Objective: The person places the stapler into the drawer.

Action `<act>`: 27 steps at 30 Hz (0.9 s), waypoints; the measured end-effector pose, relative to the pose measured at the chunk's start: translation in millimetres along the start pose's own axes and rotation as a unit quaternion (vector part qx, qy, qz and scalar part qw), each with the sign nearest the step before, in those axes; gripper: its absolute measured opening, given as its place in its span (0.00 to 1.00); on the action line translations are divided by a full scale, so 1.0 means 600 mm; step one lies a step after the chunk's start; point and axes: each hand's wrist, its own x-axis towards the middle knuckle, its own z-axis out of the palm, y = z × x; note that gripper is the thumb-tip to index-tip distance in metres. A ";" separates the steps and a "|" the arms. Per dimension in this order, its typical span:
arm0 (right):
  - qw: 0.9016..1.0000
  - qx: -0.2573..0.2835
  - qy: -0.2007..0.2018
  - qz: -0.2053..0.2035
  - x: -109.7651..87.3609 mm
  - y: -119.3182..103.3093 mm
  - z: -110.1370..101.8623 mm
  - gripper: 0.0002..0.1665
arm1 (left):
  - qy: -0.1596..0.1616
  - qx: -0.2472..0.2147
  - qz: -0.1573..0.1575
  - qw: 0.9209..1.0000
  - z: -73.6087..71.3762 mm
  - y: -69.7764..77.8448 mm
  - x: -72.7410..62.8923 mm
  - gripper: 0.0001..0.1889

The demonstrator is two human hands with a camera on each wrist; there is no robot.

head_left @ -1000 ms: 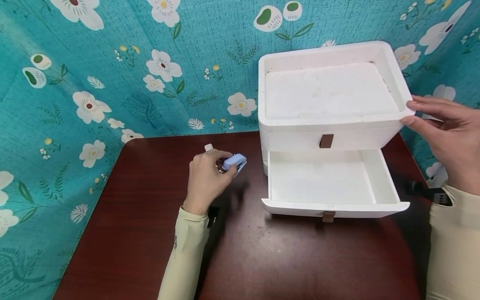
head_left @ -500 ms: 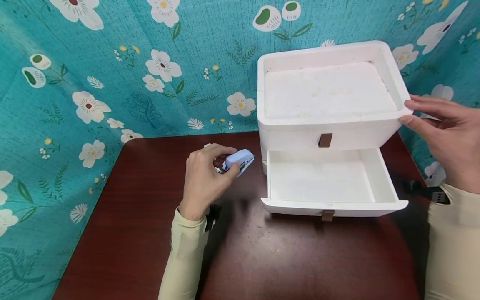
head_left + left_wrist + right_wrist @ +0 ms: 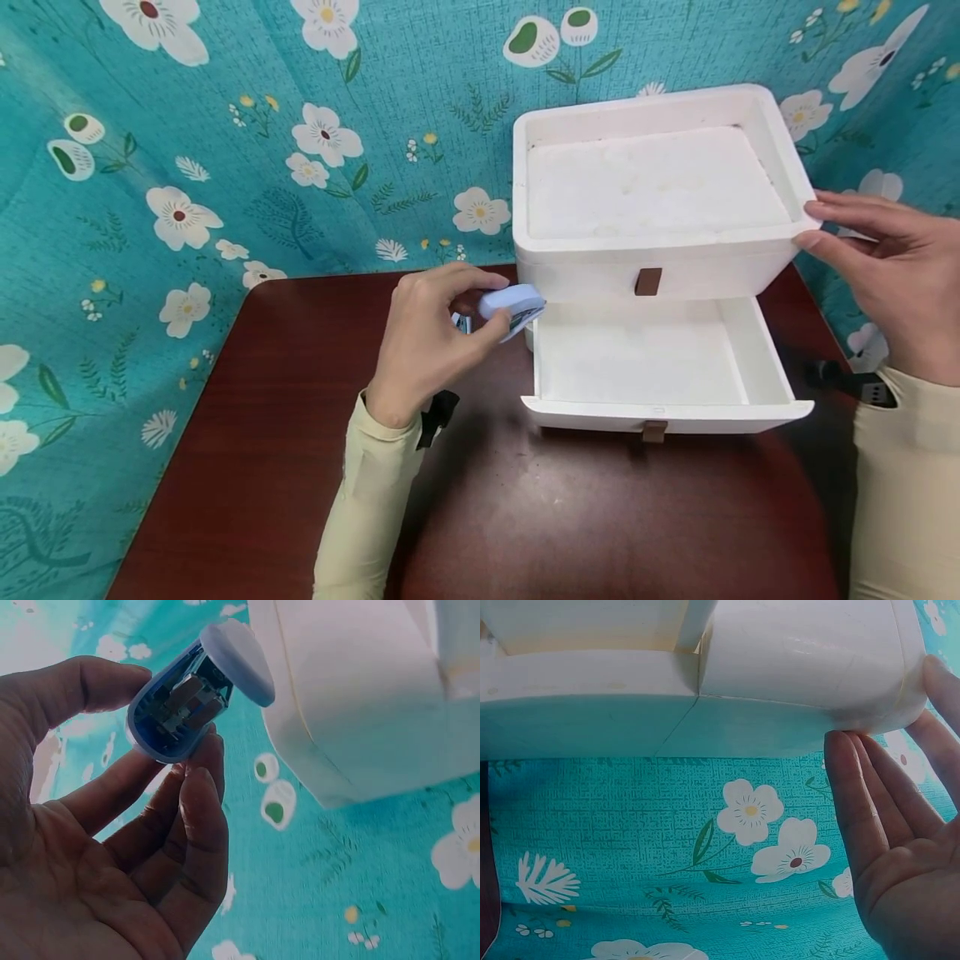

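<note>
In the head view my left hand [image 3: 435,346] pinches a small light blue stapler [image 3: 521,302] between thumb and fingers, beside the left edge of a white drawer organizer [image 3: 577,271]. The left wrist view shows the stapler [image 3: 238,664] spread apart, its metal inside facing the camera. My right hand [image 3: 892,283] touches the front right corner of the organizer's top rim, thumb at the front and fingers along the side. In the right wrist view its fingers [image 3: 847,787] look nearly straight against the organizer's side. The lower drawer [image 3: 637,358] is pulled out, and its visible floor is bare.
The organizer has a shallow tray top [image 3: 660,179] and an upper drawer, pushed in, with a brown tab [image 3: 648,282]. It stands on a dark red-brown table [image 3: 300,417]. A teal flowered cloth [image 3: 285,150] hangs right behind.
My left hand has moved right and slightly up with the stapler, now close to the organizer. My right hand keeps its place at the corner, and the lower drawer has stayed out.
</note>
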 end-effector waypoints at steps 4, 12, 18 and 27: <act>1.000 -0.003 -0.001 0.002 0.000 0.000 0.001 0.24 | -0.016 -0.015 0.017 1.000 0.005 0.016 0.014 0.10; 1.000 -0.010 -0.001 -0.001 0.001 -0.002 0.001 0.23 | -0.049 -0.029 0.047 0.997 0.025 0.044 0.043 0.11; 1.000 -0.001 0.001 -0.007 0.003 -0.001 -0.002 0.23 | -0.082 -0.032 0.059 0.994 0.053 0.059 0.066 0.12; 0.998 0.041 -0.004 -0.040 0.005 0.000 -0.001 0.23 | -0.144 -0.005 0.061 0.988 0.101 0.084 0.091 0.13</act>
